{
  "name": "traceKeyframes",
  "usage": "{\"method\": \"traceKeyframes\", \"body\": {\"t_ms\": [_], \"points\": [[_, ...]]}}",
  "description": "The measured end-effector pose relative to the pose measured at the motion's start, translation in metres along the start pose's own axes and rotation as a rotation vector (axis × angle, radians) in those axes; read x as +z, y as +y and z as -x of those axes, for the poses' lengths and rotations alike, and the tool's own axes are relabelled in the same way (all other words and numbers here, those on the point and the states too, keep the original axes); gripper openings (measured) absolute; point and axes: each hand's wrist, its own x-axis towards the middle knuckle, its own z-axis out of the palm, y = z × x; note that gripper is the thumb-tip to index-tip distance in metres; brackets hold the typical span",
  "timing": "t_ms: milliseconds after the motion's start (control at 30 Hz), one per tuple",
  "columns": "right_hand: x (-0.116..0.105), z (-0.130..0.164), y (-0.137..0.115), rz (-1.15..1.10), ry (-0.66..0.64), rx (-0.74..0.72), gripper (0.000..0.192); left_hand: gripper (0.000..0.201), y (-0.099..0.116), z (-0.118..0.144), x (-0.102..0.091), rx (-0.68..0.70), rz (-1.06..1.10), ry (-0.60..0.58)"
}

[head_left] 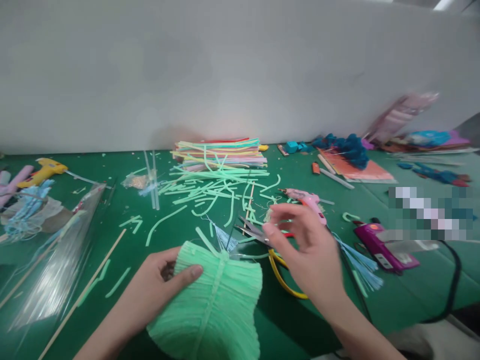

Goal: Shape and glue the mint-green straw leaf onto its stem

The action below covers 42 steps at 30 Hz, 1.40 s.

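leaf [217, 300]: ribbed matt chenille | table [412, 295]: green felt | scissors [255, 232]: metal

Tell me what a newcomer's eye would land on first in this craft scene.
First comes the pale green fringed leaf at bottom centre, gripped by the left hand, its thumb pressed on top. Just right of it the right hand hovers with fingers spread above yellow-handled scissors on the green table. Behind them, scattered green strips lead back to a stack of coloured sticks near the wall.
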Motion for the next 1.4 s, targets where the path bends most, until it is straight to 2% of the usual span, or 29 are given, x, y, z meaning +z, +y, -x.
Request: {"method": "traceKeyframes", "body": {"t_ms": [33,67,167,233,300,367,400,467,533,800,900,967,1067,1167,1300,1400], "points": [[-0.006,0.001,-0.007,0.081,0.082,-0.140,0.014,0.027,0.007,0.000,-0.004,0.015,-0.077,-0.014],[-0.011,0.001,-0.014,0.137,0.079,-0.289,0.012,0.027,0.014,0.000,-0.008,0.044,-0.167,-0.019],[-0.015,-0.005,-0.037,0.307,-0.123,-0.651,0.018,0.032,0.039,-0.004,-0.016,0.162,-0.465,-0.022],[-0.011,-0.017,-0.049,0.450,-0.257,-0.790,0.018,0.035,0.055,-0.007,-0.017,0.233,-0.614,-0.058],[-0.006,-0.035,-0.059,0.562,-0.404,-0.802,0.015,0.038,0.067,-0.010,-0.014,0.282,-0.726,-0.083],[-0.003,-0.054,-0.068,0.582,-0.554,-0.674,0.009,0.039,0.074,-0.013,-0.010,0.316,-0.807,-0.094],[-0.002,-0.062,-0.071,0.559,-0.637,-0.559,0.007,0.038,0.075,-0.014,-0.008,0.325,-0.827,-0.102],[0.000,-0.074,-0.075,0.452,-0.758,-0.373,0.005,0.033,0.077,-0.016,-0.005,0.332,-0.831,-0.128],[0.001,-0.080,-0.075,0.342,-0.834,-0.253,0.002,0.029,0.076,-0.018,-0.003,0.328,-0.809,-0.140],[0.010,-0.079,-0.055,0.134,-0.982,-0.044,0.011,0.025,0.072,-0.020,-0.003,0.261,-0.692,-0.189],[0.014,-0.076,-0.048,0.084,-1.056,0.123,0.010,0.023,0.070,-0.024,-0.003,0.198,-0.631,-0.304],[0.017,-0.071,-0.045,0.045,-1.082,0.276,0.009,0.023,0.067,-0.026,0.000,0.158,-0.584,-0.331],[0.019,-0.062,-0.039,-0.026,-1.094,0.471,0.011,0.024,0.060,-0.024,0.010,0.125,-0.487,-0.298],[0.018,-0.054,-0.033,-0.116,-1.114,0.584,0.009,0.023,0.050,-0.020,0.024,0.077,-0.390,-0.282],[0.014,-0.050,-0.028,-0.197,-1.158,0.689,0.010,0.026,0.037,-0.016,0.035,-0.015,-0.411,-0.250],[0.012,-0.047,-0.029,-0.192,-1.202,0.694,0.014,0.032,0.028,-0.013,0.041,-0.041,-0.381,-0.232]]}}
